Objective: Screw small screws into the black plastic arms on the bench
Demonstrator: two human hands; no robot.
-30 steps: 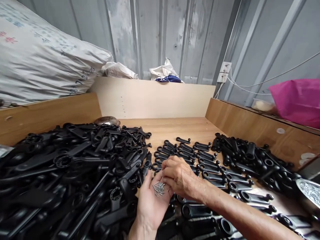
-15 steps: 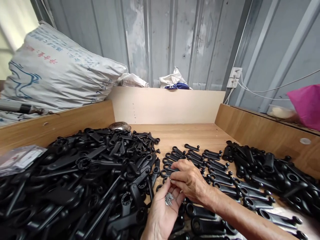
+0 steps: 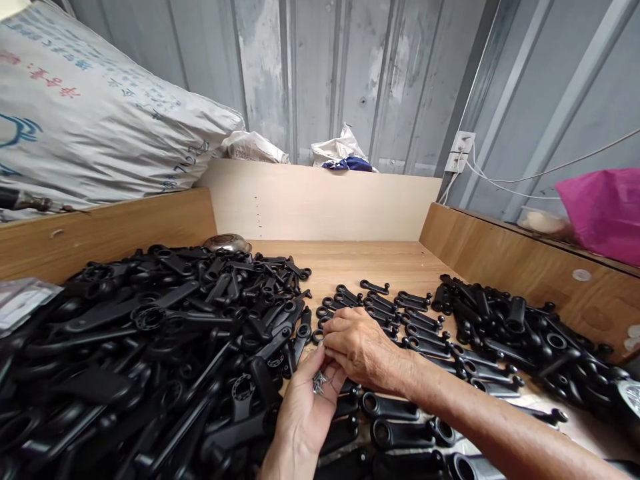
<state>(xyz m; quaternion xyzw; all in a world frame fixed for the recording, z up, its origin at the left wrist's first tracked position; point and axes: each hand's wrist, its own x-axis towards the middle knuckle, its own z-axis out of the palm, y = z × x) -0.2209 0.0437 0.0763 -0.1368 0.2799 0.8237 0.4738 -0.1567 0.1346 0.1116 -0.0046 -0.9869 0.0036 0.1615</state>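
Observation:
My left hand [image 3: 305,407] lies palm up at the bottom centre, cupped around a small heap of silver screws [image 3: 320,381]. My right hand [image 3: 361,347] reaches across it, fingers pinched together at the screws. Both hands hover over rows of black plastic handles [image 3: 400,317] laid out side by side on the wooden table [image 3: 360,263]. A large loose pile of the same black handles [image 3: 165,333] fills the left half of the table.
Another heap of black handles [image 3: 520,333] lies to the right. Wooden walls [image 3: 520,260] fence the table on three sides. A big white sack [image 3: 100,127] rests beyond the left wall. A pink bag [image 3: 605,207] sits on the right ledge, and a metal bowl [image 3: 227,243] at the back left.
The camera has swung a little to the right and down. My right fingers have closed in on the screws in my left palm; both hands stay in about the same place.

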